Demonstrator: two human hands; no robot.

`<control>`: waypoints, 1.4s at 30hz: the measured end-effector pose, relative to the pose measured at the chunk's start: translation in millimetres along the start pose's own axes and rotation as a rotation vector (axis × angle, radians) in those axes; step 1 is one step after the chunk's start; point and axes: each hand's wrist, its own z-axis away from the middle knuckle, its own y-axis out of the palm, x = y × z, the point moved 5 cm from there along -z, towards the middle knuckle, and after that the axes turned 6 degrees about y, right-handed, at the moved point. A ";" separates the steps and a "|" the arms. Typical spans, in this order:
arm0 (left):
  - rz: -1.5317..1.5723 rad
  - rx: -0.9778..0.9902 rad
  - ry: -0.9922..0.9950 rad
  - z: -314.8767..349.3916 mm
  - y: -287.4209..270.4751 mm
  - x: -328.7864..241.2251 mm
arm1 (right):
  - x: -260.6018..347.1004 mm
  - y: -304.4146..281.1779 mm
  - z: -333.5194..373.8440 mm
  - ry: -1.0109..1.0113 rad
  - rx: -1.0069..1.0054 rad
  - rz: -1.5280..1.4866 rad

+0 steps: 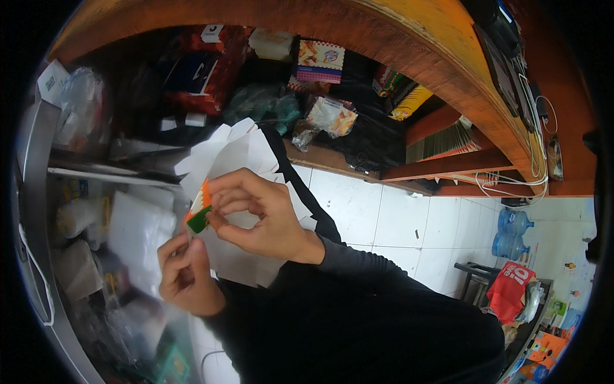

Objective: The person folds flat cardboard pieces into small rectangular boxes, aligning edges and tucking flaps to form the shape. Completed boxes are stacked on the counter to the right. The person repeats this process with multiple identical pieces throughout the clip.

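A small folded card piece (199,216), orange and white above and green below, is held up in front of me. My right hand (259,208) grips its right side between thumb and curled fingertips. From below, my left hand (187,275) has its thumb and curled index finger at the card's lower corner; the exact contact there is hard to make out. Under both hands, a pile of white paper or card sheets (240,253) with jagged, notched edges lies across my lap, partly covered by the hands.
To the left, an open metal-edged compartment holds clear plastic bags (137,224). A wooden shelf ahead carries printed boxes (320,62) and a dark plastic bag (262,105). White floor tiles (403,214) show at right, with blue water bottles (511,233) and a red bag (508,291) beyond.
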 end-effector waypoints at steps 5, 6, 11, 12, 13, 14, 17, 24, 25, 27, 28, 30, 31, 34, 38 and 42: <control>0.009 -0.006 0.019 1.2 -1.3 4.2 | 7.8 16.3 15.5 -0.156 -0.043 0.074; 0.018 -0.012 0.016 0.6 -3.1 4.8 | 11.1 20.3 19.1 -0.213 -0.045 0.123; 0.025 0.028 0.011 -2.9 -12.1 3.7 | 10.6 32.9 25.3 -0.281 -0.066 0.089; 0.031 0.025 0.007 -3.6 -13.7 3.6 | 10.0 34.7 25.1 -0.303 -0.056 0.098; 0.044 0.022 0.004 -4.1 -14.4 3.7 | 9.3 36.7 25.6 -0.313 -0.056 0.109; 0.074 0.017 0.013 -4.4 -14.6 3.1 | 9.0 39.4 27.0 -0.317 -0.054 0.098; -0.010 -0.062 0.095 -3.2 -14.8 -2.2 | 7.9 47.7 31.6 -0.315 -0.050 0.084; -0.222 0.085 0.188 -6.8 -5.1 -11.6 | 7.4 54.6 31.7 -0.264 0.036 0.160; -0.219 0.110 0.182 -7.3 -5.2 -10.5 | 10.1 55.4 31.2 -0.276 0.047 0.178; -0.131 0.082 0.125 -13.4 -17.5 -5.0 | 14.9 58.7 32.3 -0.211 0.164 0.094; 0.001 0.034 0.044 -14.7 -25.7 -0.1 | 16.8 59.4 32.7 -0.161 0.208 0.036; 0.125 0.012 -0.048 -14.2 -34.8 8.9 | 14.5 60.5 34.3 0.063 0.355 -0.139; 0.115 0.038 -0.062 -13.0 -37.7 11.1 | 17.9 58.1 33.8 0.018 0.374 -0.084; 0.055 0.019 -0.008 -13.5 -46.2 14.6 | 28.3 45.9 23.8 -0.308 0.320 0.217; 0.124 -0.054 -0.097 -12.3 -50.7 11.9 | 39.1 11.9 12.0 -0.313 -0.183 0.429; 0.134 -0.078 -0.035 -17.0 -33.9 3.8 | 47.8 9.3 2.1 -0.371 0.080 0.384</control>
